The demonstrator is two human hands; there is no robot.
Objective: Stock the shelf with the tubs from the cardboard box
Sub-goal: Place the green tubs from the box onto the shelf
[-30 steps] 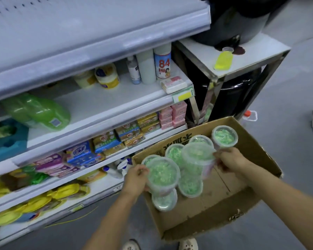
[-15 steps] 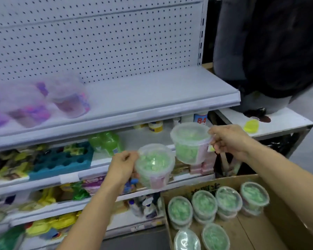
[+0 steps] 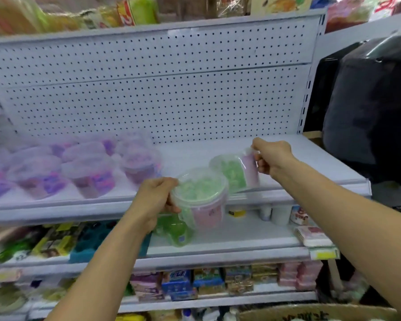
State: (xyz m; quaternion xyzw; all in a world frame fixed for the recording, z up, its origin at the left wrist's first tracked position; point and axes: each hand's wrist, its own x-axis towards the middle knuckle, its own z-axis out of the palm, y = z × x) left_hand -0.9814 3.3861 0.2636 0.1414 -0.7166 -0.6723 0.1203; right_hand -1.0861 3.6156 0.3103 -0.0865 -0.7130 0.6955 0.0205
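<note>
My left hand (image 3: pixel 153 198) grips a clear tub of green beads (image 3: pixel 200 195) with a pink label, held upright just in front of the white shelf's front edge (image 3: pixel 264 195). My right hand (image 3: pixel 271 157) holds a second green tub (image 3: pixel 235 171), tipped on its side with the lid facing left, low over the shelf board. Only the top rim of the cardboard box (image 3: pixel 310 312) shows at the bottom right; its inside is out of view.
Several purple-filled tubs (image 3: pixel 90 167) stand on the left half of the same shelf. White pegboard (image 3: pixel 171 96) backs it. Lower shelves hold bottles, boxes and soap packs (image 3: pixel 296 276). A big dark drum (image 3: pixel 370 107) stands at the right.
Both hands have lifted their green tubs from box height up to the pegboard shelf. The right tub has tipped sideways and reached over the shelf board. The view has tilted upward.
</note>
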